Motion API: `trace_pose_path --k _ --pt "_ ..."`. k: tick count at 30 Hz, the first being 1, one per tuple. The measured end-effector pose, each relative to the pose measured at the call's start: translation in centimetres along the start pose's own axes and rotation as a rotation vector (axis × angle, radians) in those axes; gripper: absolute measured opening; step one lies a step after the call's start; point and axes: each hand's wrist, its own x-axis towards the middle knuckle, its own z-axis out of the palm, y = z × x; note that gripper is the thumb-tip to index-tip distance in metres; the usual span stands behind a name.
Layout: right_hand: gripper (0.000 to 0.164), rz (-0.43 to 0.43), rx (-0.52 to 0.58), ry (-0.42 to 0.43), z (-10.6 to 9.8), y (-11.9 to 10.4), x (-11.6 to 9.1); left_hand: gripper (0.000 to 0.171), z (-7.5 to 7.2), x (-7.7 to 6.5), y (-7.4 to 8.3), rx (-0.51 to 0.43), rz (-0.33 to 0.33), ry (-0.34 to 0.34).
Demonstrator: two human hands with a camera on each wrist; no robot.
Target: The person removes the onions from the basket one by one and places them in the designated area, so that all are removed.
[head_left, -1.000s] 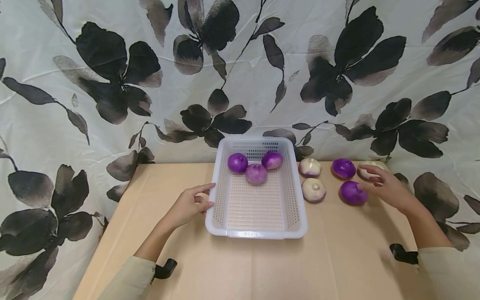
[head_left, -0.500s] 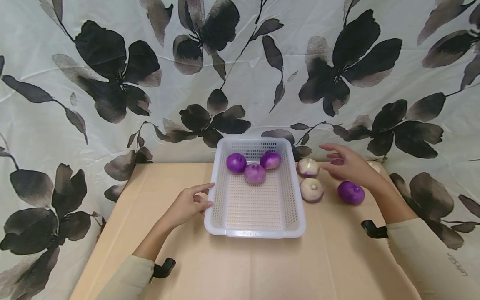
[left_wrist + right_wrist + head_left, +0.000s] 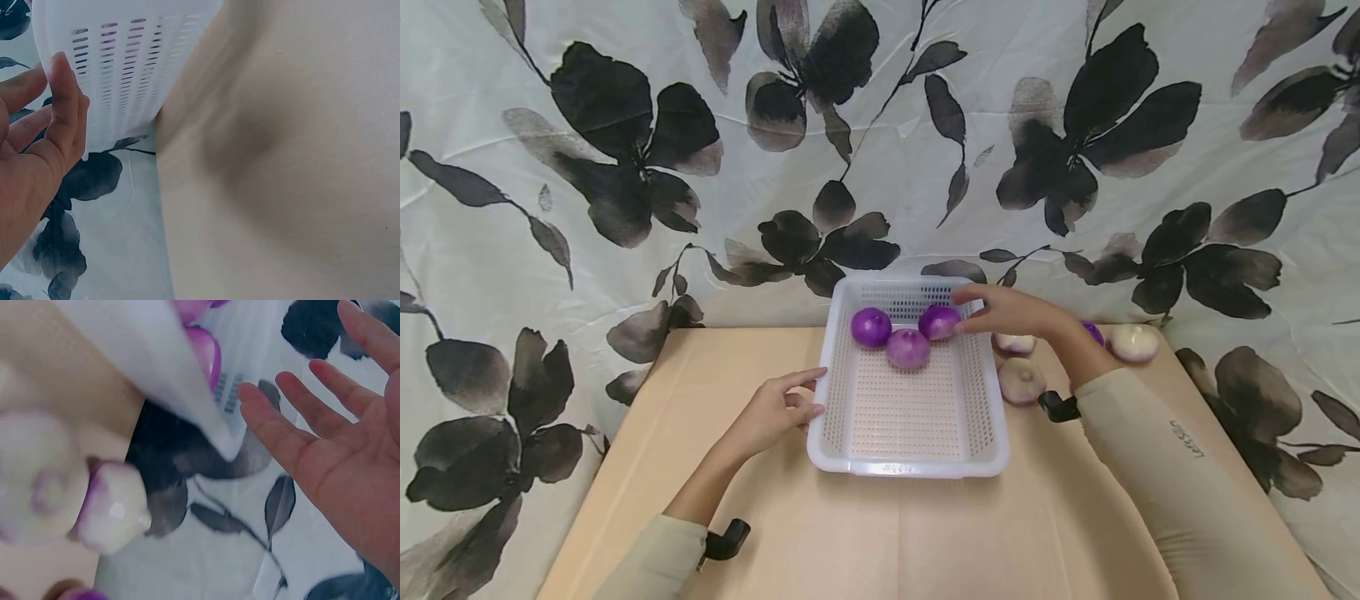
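A white perforated plastic basket (image 3: 906,454) stands on the table with three purple onions (image 3: 908,348) toward its far end. My left hand (image 3: 775,414) holds the basket's left rim between thumb and fingers; the left wrist view shows the fingertips (image 3: 59,65) against its edge. Over the basket's right rim is my right hand (image 3: 1011,312), fingers spread and holding nothing. Its fingertips come close to the rightmost onion (image 3: 938,322); contact cannot be told. Right of the basket sit white-and-purple turnip-like vegetables (image 3: 1022,382), partly under the right hand and forearm.
Farther right lie another pale vegetable (image 3: 1133,343) and a purple onion (image 3: 1092,332) mostly hidden by the right arm. The tan table (image 3: 880,533) ends at the floral curtain (image 3: 925,167) behind. Both wrists carry a small black camera (image 3: 726,540).
My right hand has swept left from the purple onions on the right, past the pale vegetables, to the basket's right rim. The left hand and basket have stayed in place.
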Motion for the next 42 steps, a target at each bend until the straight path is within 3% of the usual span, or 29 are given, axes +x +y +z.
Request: trace_pose_path --k 9,16,33,37,42 --pt "0.066 -0.002 -0.136 -0.12 1.9 -2.1 4.3 0.061 -0.2 -0.1 0.3 -0.013 -0.011 -0.006" --pt "0.07 0.044 -0.104 -0.124 4.1 -1.8 6.2 0.061 -0.1 0.0 0.3 -0.015 -0.003 -0.007" --pt "0.067 0.124 -0.14 -0.147 6.9 -0.4 7.5 0.061 -0.1 0.0 0.2 -0.008 -0.001 -0.009" --pt "0.065 0.111 -0.151 -0.143 7.4 0.0 7.8 0.061 0.0 0.0 0.1 -0.008 0.001 -0.013" --pt "0.055 0.034 -0.2 -0.135 7.7 0.1 8.0 0.061 0.0 0.1 0.0 -0.01 0.009 -0.013"
